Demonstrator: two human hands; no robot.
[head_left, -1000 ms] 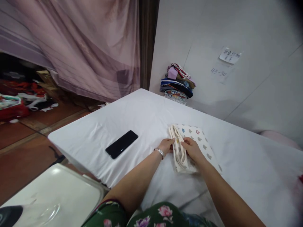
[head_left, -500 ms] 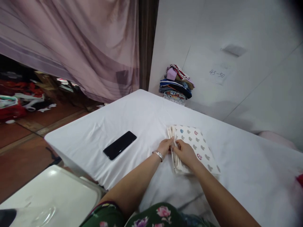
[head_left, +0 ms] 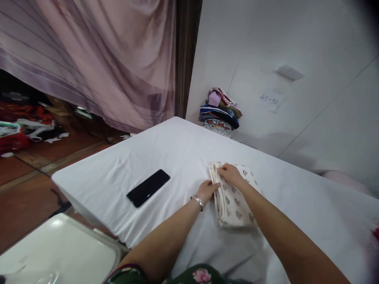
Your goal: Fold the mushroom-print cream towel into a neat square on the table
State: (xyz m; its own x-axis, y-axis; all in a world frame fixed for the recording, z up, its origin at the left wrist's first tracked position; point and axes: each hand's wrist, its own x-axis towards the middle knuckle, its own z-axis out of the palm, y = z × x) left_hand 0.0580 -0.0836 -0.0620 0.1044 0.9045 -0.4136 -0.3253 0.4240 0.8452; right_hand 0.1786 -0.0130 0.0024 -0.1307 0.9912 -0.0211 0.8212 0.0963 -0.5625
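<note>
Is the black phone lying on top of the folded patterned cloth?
No: the black phone lies flat on the white table cover, apart from the folded patterned cloth that the left hand and right hand touch.

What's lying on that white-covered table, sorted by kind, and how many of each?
Folded patterned cloth, under both hands: 1
Black phone: 1
Pile of folded clothes at the far corner: 1
Total: 3
</note>
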